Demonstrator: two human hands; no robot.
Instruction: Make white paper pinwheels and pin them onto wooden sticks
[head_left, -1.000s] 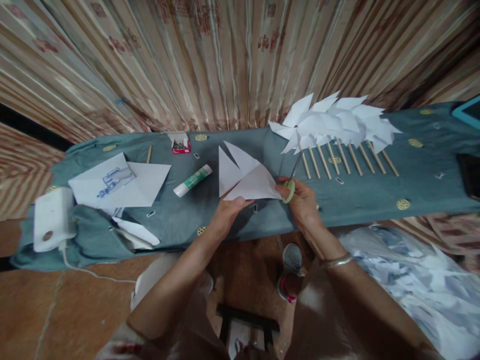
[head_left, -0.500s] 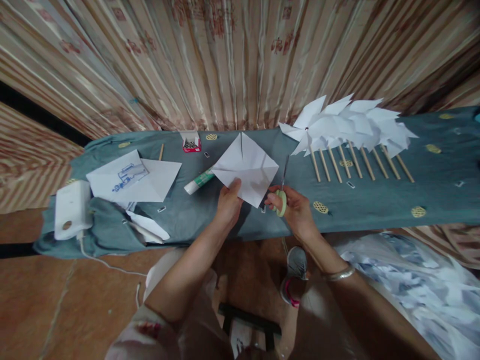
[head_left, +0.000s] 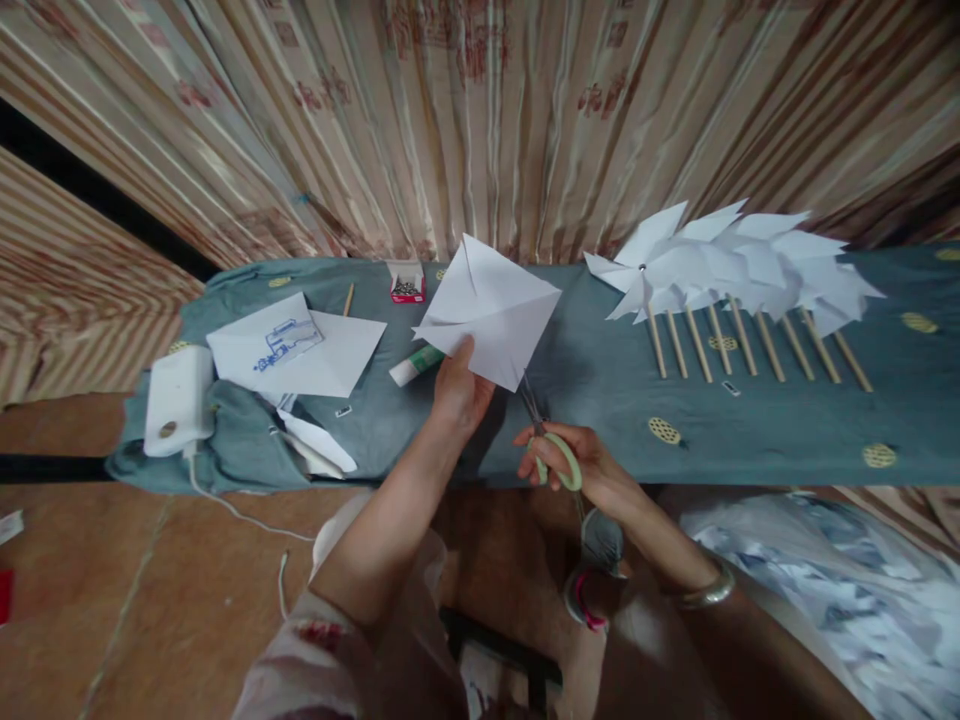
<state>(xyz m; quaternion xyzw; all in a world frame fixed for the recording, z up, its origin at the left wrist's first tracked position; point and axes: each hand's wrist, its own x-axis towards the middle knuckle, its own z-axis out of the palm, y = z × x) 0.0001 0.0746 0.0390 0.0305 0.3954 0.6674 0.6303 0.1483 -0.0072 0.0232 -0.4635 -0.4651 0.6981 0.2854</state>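
Over the bench (head_left: 615, 380), mid-length between far and near edges: paper (head_left: 495, 300), pinched in my left hand (head_left: 459, 390); my right hand (head_left: 592, 462) holds scissors (head_left: 538, 424) at its near corner. I judge it light, limp, easily creased; I'd pinch lightly, well in from the corners.

Dim, muted light leaves a soft shadow on the desk (head_left: 765, 445) near the held paper (head_left: 499, 295); the bracelet (head_left: 710, 592) glints. The upper right corner darkens, edges stretch, fine detail blurs.
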